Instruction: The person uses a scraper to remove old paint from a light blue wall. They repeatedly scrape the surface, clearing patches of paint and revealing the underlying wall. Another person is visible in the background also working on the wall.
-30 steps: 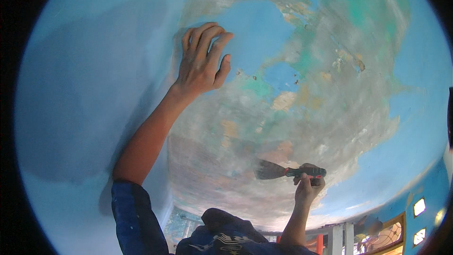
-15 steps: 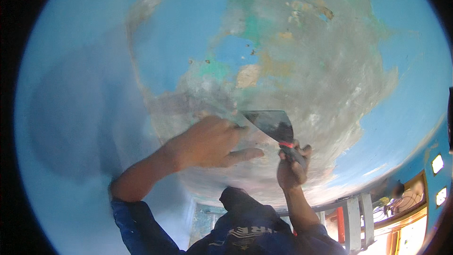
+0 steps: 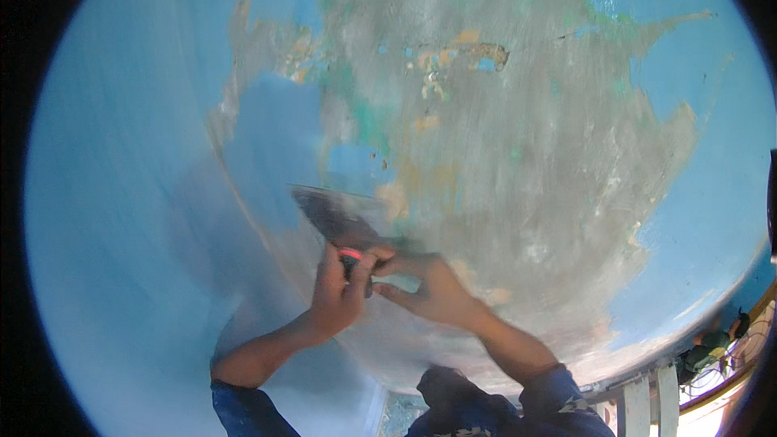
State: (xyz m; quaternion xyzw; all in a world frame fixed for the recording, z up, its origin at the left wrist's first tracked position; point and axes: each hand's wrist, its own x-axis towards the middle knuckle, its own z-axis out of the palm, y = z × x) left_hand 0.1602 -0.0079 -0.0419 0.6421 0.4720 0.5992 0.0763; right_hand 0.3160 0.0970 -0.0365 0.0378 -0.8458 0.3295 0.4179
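A scraper with a broad dark blade and a red band at its neck stands blade-up before the wall. My left hand is closed round its dark handle. From the other side my right hand meets it, fingertips curled at the neck just above the handle and thumb near the handle's lower end. Open space shows between that thumb and fingers. The blade is close to a patchy bare area of the wall, grey with green and tan spots. Whether its edge touches the wall I cannot tell.
Blue paint covers the wall at the left, where my shadow falls. More blue paint borders the grey patch at the right. A rough chipped spot lies high on the wall. White posts stand at lower right beside a bright opening.
The scraper has moved left, from my right hand's sole grip into my left hand. My right hand has followed it left. The view has shifted along the wall.
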